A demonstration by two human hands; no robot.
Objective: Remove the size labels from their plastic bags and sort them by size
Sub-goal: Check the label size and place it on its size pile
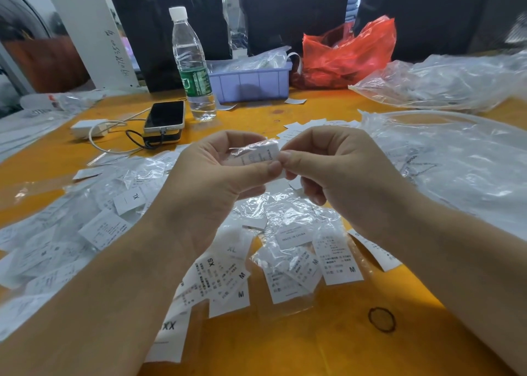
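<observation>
Small bagged size label (258, 154), raised above the orange worktop (356, 341), pinched at both ends between left hand (216, 173) and right hand (336, 170); loose XL, XS and M labels (228, 276) scattered beneath, water bottle (192, 65) behind.

Loose labels (225, 273) and small bags (285, 219) lie spread over the table (356, 344) from its near edge to its middle, thickest toward the left edge. A phone (164, 116) lies behind them, with a charger (85, 128) to its left and a bottle (192, 65) just to its right. A tray (251, 83) stands at the far edge, right of the bottle. A large bag (348, 50) sits right of the tray.
</observation>
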